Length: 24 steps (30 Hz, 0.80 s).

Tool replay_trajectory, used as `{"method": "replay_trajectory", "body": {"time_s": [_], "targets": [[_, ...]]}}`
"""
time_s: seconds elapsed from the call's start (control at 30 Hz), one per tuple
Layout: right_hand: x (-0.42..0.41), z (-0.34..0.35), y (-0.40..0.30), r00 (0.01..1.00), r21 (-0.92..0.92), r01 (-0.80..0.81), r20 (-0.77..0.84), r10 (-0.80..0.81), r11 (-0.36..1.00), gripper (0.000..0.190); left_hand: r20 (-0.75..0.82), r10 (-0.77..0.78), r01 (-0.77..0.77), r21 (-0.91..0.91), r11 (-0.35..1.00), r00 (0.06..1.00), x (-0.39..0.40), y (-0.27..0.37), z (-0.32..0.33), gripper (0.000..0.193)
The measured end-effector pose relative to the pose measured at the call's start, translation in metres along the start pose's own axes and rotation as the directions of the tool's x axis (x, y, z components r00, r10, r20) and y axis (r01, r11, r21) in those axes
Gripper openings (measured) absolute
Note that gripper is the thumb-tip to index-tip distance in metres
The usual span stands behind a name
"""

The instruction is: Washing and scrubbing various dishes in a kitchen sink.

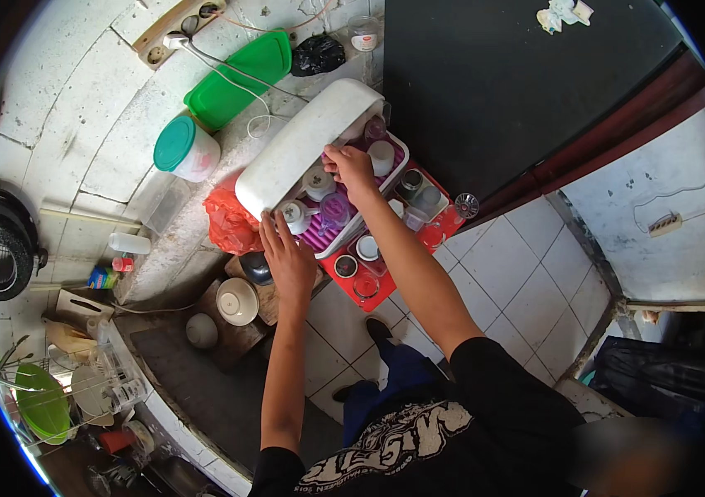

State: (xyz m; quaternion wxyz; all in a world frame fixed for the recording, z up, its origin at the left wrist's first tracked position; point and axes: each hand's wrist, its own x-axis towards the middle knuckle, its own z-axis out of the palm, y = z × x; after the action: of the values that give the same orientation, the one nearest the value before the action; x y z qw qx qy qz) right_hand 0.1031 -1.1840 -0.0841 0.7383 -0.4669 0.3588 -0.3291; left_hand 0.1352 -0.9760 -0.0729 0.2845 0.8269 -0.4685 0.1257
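A white plastic lid [309, 143] stands tilted open over a dish rack [352, 227] with purple slats. My left hand [289, 258] has its fingers on the lid's near lower corner. Along the lid's lower edge, my right hand [352, 169] is curled with thumb and fingertips on the rim. Under the lid sit upturned white cups [318, 182], a purple clear cup [334, 210] and a white mug [295, 216]. Part of the rack's inside is hidden by the lid and my right hand.
The rack rests on a red stand [365, 301] with jars and glasses. An orange-red plastic bag [228, 217] touches the lid's left end. Behind are a teal-lidded tub [186, 149], a green plastic lid [240, 81] and cables. A bowl [237, 302] sits lower left; a dark tabletop [501, 93] lies right.
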Motion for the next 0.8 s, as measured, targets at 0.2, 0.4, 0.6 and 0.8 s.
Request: {"method": "replay_trajectory", "body": {"time_s": [0.2,0.4,0.6,0.8], "targets": [[-0.02,-0.013,0.01,0.995,0.023,-0.054,-0.087,0.056,0.998,0.029,0.036,0.012,-0.014,0.067,0.998,0.999,-0.015,-0.003,0.002,0.061],[-0.041,-0.041,0.034,0.966,-0.079,-0.142,-0.228,0.121,0.987,0.027,0.11,0.082,-0.098,0.144,0.985,0.991,-0.051,0.006,0.015,0.048],[-0.042,-0.076,0.096,0.913,0.004,-0.275,-0.312,0.263,0.961,0.021,0.247,0.063,-0.076,0.045,0.996,0.967,-0.089,0.009,0.033,0.05],[-0.025,-0.082,0.118,0.932,0.186,-0.257,-0.213,0.294,0.948,0.014,0.356,0.073,-0.089,0.028,0.996,0.932,-0.102,-0.004,0.042,0.056]]}}
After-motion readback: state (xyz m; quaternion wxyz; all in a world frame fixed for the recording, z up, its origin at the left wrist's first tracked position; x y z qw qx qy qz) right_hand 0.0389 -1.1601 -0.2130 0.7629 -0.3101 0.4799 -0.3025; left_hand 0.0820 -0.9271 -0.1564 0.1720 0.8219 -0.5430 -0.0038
